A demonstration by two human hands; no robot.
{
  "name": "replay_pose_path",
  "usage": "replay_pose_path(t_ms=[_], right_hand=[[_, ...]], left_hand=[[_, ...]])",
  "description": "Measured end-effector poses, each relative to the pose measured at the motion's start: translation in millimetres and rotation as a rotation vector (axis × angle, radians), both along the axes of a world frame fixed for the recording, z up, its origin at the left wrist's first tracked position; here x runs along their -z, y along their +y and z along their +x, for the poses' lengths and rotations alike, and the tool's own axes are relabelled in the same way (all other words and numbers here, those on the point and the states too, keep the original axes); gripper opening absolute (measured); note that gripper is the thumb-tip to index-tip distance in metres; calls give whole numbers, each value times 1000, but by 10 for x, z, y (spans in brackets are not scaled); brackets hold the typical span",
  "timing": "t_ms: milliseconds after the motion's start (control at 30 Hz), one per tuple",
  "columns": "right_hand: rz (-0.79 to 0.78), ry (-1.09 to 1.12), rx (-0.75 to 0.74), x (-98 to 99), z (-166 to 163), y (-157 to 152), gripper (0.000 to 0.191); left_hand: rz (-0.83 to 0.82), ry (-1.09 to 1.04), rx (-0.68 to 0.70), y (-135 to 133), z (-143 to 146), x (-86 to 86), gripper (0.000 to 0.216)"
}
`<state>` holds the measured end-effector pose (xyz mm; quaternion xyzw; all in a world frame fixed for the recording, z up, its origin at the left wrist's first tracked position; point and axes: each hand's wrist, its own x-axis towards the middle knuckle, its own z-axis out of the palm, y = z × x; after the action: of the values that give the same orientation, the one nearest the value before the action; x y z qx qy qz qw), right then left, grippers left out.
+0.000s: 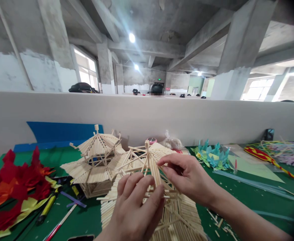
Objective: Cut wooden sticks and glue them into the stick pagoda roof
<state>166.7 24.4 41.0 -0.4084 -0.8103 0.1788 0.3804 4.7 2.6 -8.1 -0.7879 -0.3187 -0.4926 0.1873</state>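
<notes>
A roof-shaped model of thin wooden sticks (147, 160) rises in front of me on the green table (249, 194). My left hand (136, 207) curls around its near side, fingers pressed on the sticks. My right hand (187, 177) pinches a stick on the upper right slope of the roof. A finished two-tier stick pavilion (96, 160) stands just behind and to the left.
Red, orange and yellow paper leaves (13, 187) lie at the left, with pens and tools (61, 207) beside them. Teal paper flowers (212, 155), coloured paper strips (274, 150) and a blue sheet (61, 134) sit along a low white partition (147, 113). People's heads show beyond it.
</notes>
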Motion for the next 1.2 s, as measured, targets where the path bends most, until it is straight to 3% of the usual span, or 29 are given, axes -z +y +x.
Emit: replay_pose_path(t_ms=[233,400,467,633,933,1200], right_hand=[[175,-151,29,22,34,18,23],[437,-419,99,49,40,-11,22],[492,-423,99,53,39,-25,23],[407,-265,51,24,40,-25,23],[331,-275,23,28,10,-28,23],[243,74,150,89,130,-45,13]], left_hand=[[84,39,1,44,-13,23,11],[76,111,-22,16,-21,-34,10],[85,103,-19,10,-19,-49,10],[58,87,-14,25,-15,-24,11],[69,86,-17,26,-35,-6,13],[49,81,31,17,-39,-9,15]])
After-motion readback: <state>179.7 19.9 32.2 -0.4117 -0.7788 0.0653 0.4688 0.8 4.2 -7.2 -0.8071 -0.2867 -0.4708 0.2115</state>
